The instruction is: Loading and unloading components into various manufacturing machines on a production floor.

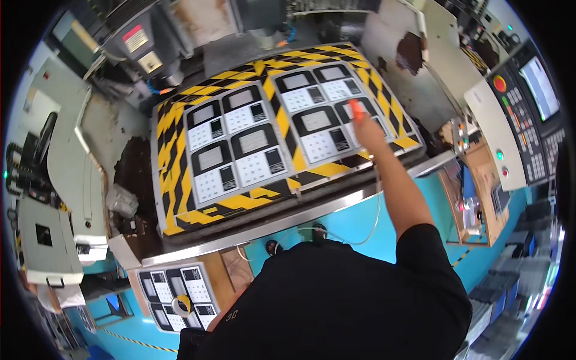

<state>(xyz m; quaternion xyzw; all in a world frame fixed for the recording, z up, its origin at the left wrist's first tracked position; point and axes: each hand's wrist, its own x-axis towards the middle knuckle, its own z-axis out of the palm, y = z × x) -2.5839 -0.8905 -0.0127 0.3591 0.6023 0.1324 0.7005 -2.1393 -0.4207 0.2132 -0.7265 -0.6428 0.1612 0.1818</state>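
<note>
Panels (254,149) — eight — under right hand (367,129)

One cam only, on my head, fisheye, looking steeply down over my chest at the striped work plate (180,180) w/ panels. Fairly close. Edges bend; control panel (528,120) sits at right rim.
</note>
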